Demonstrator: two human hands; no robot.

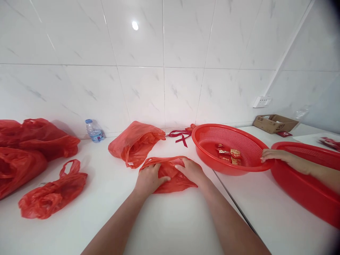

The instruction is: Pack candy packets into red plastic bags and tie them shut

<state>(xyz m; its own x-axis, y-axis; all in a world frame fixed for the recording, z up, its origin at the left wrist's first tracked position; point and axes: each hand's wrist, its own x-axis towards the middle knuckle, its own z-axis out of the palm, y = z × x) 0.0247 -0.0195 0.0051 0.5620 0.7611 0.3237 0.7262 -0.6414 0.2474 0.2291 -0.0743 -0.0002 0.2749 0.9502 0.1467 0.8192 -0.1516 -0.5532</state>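
A thin red plastic bag [174,179] lies on the white table in front of me, its mouth spread between my hands. My left hand [150,179] grips the bag's left side, thumb pointing inward over the film and fingers partly hidden at the rim. On the opposite side my right hand [192,171] holds the bag's edge, with its thumb on the inside. Just behind stands a fuller red plastic bag [135,141] with its opening toward me. To the right is a red plastic basket [209,161] with several small wrapped packets [230,155] at its bottom.
Another person's hand [278,156] rests on the basket's right rim, over a second red basket [300,191]. Red bags [47,138] and a small tied-looking bag [55,193] lie left. A water bottle [95,131], red ribbon [182,136] and cardboard box [276,124] stand near the wall.
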